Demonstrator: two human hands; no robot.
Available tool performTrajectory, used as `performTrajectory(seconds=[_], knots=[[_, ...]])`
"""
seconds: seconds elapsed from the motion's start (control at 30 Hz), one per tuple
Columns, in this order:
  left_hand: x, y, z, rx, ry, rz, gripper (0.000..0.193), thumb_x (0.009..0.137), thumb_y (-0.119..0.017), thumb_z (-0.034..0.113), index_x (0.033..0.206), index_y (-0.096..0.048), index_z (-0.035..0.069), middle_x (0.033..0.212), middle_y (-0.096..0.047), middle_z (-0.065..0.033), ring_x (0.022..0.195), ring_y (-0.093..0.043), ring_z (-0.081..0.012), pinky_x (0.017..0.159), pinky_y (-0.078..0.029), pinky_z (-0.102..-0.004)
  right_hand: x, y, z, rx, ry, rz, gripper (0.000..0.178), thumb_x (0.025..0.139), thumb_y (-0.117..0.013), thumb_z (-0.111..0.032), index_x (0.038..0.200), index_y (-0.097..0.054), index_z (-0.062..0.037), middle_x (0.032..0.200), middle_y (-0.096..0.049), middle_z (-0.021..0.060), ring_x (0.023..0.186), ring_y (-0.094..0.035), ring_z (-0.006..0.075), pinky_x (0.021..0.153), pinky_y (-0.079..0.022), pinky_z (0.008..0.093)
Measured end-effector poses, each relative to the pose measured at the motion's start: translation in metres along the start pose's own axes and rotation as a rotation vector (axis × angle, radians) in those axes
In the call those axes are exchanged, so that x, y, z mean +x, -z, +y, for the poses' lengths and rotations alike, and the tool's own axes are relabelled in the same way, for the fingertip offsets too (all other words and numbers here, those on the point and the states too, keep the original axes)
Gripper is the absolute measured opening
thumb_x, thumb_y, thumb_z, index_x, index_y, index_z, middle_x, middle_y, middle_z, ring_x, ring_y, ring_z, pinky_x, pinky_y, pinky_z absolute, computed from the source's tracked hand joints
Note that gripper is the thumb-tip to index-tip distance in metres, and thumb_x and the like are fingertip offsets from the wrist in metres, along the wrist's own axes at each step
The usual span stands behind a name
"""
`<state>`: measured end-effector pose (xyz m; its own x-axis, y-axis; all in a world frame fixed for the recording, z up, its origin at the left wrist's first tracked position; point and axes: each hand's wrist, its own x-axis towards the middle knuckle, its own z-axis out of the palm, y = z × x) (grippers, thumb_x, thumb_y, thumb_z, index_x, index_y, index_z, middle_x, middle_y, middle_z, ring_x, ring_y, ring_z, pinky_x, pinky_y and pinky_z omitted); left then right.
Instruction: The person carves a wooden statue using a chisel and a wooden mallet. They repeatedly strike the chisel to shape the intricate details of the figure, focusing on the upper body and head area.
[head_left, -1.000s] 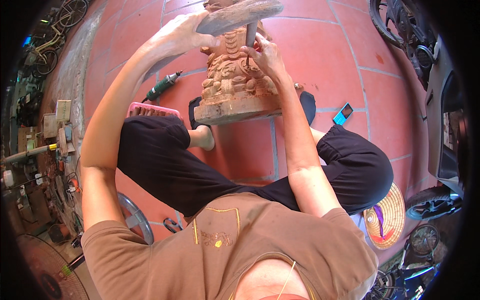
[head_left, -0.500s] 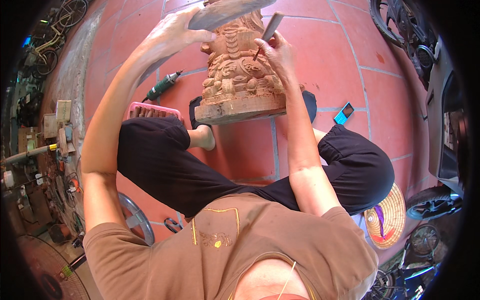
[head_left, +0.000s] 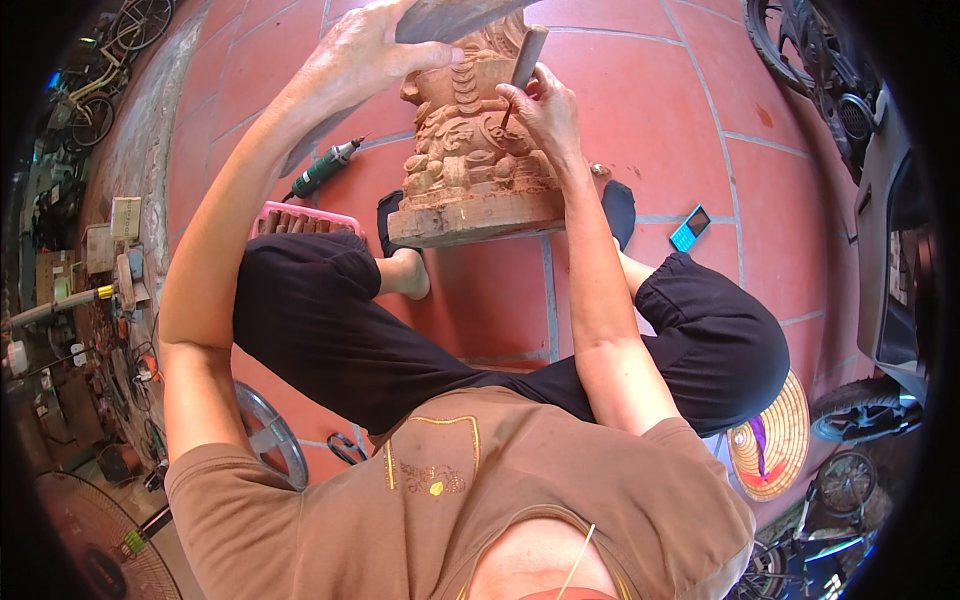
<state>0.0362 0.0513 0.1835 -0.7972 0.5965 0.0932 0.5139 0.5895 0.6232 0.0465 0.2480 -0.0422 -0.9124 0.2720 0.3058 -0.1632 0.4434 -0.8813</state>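
Note:
A carved reddish wooden sculpture (head_left: 470, 160) stands on the red tiled floor between my legs. My right hand (head_left: 540, 110) holds a chisel (head_left: 522, 65) with its tip set against the carving's upper part. My left hand (head_left: 365, 50) is raised above the sculpture and grips a flat wooden mallet (head_left: 455, 18), which pokes toward the top edge of the view. Both forearms reach up from the lower part of the picture.
A green rotary tool (head_left: 322, 170) and a pink tray of chisels (head_left: 300, 218) lie left of the carving. A blue phone (head_left: 690, 228) lies on the right, a conical straw hat (head_left: 770, 450) by my right knee. Clutter lines the left wall; a motorbike stands at right.
My left hand has lifted the mallet higher, away from the chisel. My right hand keeps the chisel on the carving, shifted slightly up.

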Motion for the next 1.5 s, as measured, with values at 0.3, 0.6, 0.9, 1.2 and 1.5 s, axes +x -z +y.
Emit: performTrajectory(seconds=[0.3, 0.6, 0.9, 1.2, 1.5], knots=[[0.006, 0.000, -0.019, 0.236, 0.043, -0.130, 0.068, 0.078, -0.074, 0.034, 0.134, -0.052, 0.001, 0.114, -0.066, -0.0210, 0.106, -0.063, -0.0294, 0.093, -0.047, -0.0395, -0.002, -0.001, -0.009, -0.151, 0.101, -0.017, 0.039, 0.079, -0.079, -0.033, 0.096, -0.062, -0.0028, 0.072, -0.069, 0.0138, 0.067, -0.069, 0.0319, 0.060, -0.052, 0.0421], [0.006, -0.005, -0.033, 0.435, 0.049, -0.154, 0.072, 0.076, -0.075, 0.044, 0.131, -0.054, 0.002, 0.111, -0.067, -0.0232, 0.106, -0.064, -0.0342, 0.092, -0.047, -0.0419, 0.000, -0.002, -0.005, -0.147, 0.144, 0.001, 0.036, 0.081, -0.079, -0.028, 0.100, -0.061, -0.0018, 0.074, -0.069, 0.0142, 0.066, -0.068, 0.0278, 0.060, -0.053, 0.0388], [-0.012, 0.016, -0.029, 0.316, 0.082, -0.051, 0.067, 0.079, -0.074, 0.039, 0.131, -0.055, 0.001, 0.114, -0.067, -0.0191, 0.106, -0.063, -0.0268, 0.094, -0.046, -0.0381, 0.000, 0.026, 0.023, 0.184, -0.128, 0.131, 0.026, 0.081, -0.077, -0.019, 0.097, -0.065, -0.0015, 0.073, -0.069, 0.0085, 0.062, -0.065, 0.0123, 0.057, -0.052, 0.0277], [-0.013, 0.011, -0.034, 0.235, 0.065, -0.060, 0.071, 0.078, -0.074, 0.041, 0.132, -0.054, 0.000, 0.117, -0.066, -0.0184, 0.110, -0.062, -0.0272, 0.096, -0.045, -0.0396, -0.007, 0.007, 0.003, 0.229, -0.119, 0.059, 0.032, 0.080, -0.080, -0.018, 0.100, -0.062, 0.0003, 0.072, -0.068, 0.0097, 0.062, -0.068, 0.0147, 0.052, -0.055, 0.0291], [-0.010, 0.005, -0.021, 0.205, 0.030, -0.050, 0.069, 0.079, -0.075, 0.035, 0.134, -0.052, 0.002, 0.116, -0.066, -0.0193, 0.110, -0.063, -0.0263, 0.096, -0.046, -0.0389, -0.007, -0.001, 0.008, 0.130, -0.076, 0.067, 0.034, 0.079, -0.080, -0.023, 0.099, -0.061, -0.0023, 0.072, -0.069, 0.0104, 0.062, -0.069, 0.0210, 0.056, -0.053, 0.0341]])
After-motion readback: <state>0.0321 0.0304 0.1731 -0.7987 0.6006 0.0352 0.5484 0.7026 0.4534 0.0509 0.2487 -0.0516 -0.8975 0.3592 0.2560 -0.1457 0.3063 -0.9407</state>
